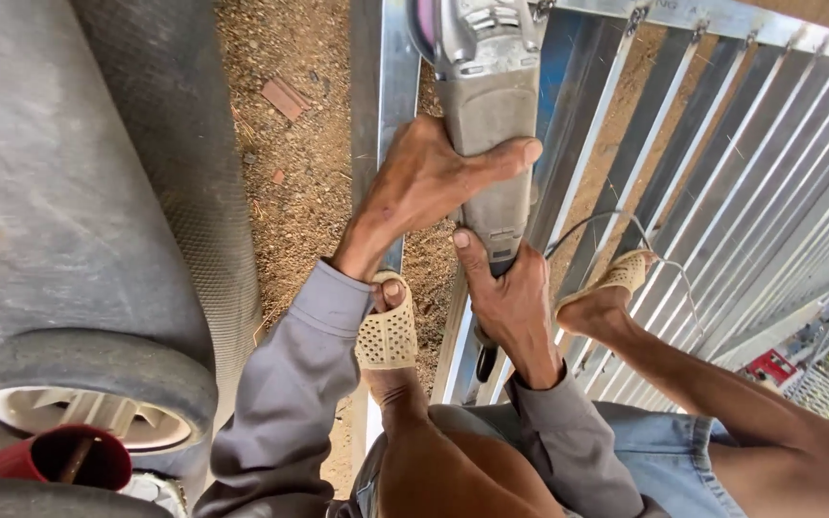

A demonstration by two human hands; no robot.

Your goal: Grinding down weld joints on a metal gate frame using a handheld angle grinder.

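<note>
A grey angle grinder (pixel 487 105) points away from me over a metal gate frame (pixel 397 77) of shiny steel bars lying on the ground. My left hand (pixel 429 182) wraps the grinder's body from the left, thumb across the top. My right hand (pixel 506 297) grips the grinder's rear handle just below. The grinder's disc is at the top edge, mostly out of view. Both feet in tan perforated sandals rest on the frame: my left foot (pixel 388 336) on the side rail and my right foot (pixel 611 288) on the bars.
The gate's parallel steel bars (pixel 722 182) fan out to the right over brown dirt (pixel 290 144). A thin cable (pixel 595 223) loops near the right foot. At left stand a grey rolled mat (pixel 59 192), a small tyred wheel (pixel 88 393) and a red tube (pixel 50 459).
</note>
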